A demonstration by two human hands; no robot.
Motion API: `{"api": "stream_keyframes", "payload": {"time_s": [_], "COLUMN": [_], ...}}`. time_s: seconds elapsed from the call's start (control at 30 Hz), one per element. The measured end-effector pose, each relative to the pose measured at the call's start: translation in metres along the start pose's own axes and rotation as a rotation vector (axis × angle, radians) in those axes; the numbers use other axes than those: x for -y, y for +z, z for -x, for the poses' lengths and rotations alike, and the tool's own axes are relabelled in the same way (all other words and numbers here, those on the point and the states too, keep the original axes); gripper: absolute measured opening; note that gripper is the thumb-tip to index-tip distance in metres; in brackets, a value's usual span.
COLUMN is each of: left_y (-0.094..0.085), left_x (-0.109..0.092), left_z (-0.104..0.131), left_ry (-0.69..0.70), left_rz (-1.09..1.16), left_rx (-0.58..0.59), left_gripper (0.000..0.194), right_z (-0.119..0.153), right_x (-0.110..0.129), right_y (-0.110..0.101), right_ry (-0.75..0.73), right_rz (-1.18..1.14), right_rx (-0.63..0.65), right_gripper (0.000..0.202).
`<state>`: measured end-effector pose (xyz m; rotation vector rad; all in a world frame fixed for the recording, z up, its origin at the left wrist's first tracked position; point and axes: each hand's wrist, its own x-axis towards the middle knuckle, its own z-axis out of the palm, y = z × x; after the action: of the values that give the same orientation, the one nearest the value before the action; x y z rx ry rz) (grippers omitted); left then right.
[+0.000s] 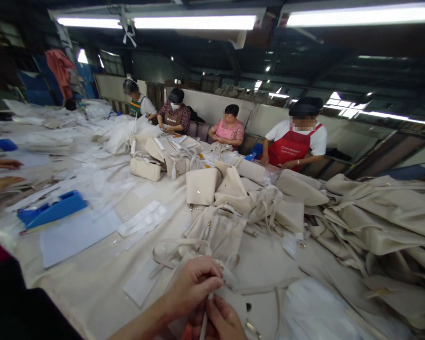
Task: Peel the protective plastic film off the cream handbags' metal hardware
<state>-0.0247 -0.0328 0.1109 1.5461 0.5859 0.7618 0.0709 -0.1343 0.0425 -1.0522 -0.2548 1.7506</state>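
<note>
Near the bottom centre, my left hand (198, 283) is closed, with thumb and fingers pinched on a thin pale strap (204, 323). Just below and to its right, my right hand (221, 318) is also closed around the same strap, its lower part cut off by the frame edge. Directly beyond my hands lies a beige bag (221, 233) with loose handles and a small zip. A looped strap (163, 255) rests to its left. A metal ring (252, 329) lies right of my right hand.
Beige bags (201, 186) are heaped beyond, and flat beige pieces (393, 222) are piled at right. A blue tape dispenser (53, 208) and white sheets (80, 236) lie at left. Clear plastic (318, 311) is at lower right. Several people sit across; another person's hands reach in at left.
</note>
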Motion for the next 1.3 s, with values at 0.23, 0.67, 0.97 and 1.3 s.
{"api": "stream_keyframes", "payload": {"time_s": [0.23, 0.67, 0.97, 1.3], "left_y": [0.015, -0.019, -0.020, 0.004], "left_x": [0.015, 0.014, 0.018, 0.033], "left_z": [0.031, 0.031, 0.025, 0.033], "left_ry": [-0.354, -0.595, -0.701, -0.376], "left_rz": [0.334, 0.106, 0.154, -0.310], "left_rx": [-0.301, 0.052, 0.154, -0.074], "left_gripper": [0.025, 0.012, 0.021, 0.019], "right_z": [0.011, 0.012, 0.017, 0.012], "right_x": [0.009, 0.013, 0.023, 0.014], "right_y": [0.006, 0.008, 0.013, 0.002], "right_ry": [-0.156, -0.342, -0.304, -0.311], "right_rz": [0.231, 0.276, 0.349, 0.199], "right_rx": [-0.068, -0.353, -0.373, -0.274], "right_gripper": [0.044, 0.056, 0.057, 0.051]}}
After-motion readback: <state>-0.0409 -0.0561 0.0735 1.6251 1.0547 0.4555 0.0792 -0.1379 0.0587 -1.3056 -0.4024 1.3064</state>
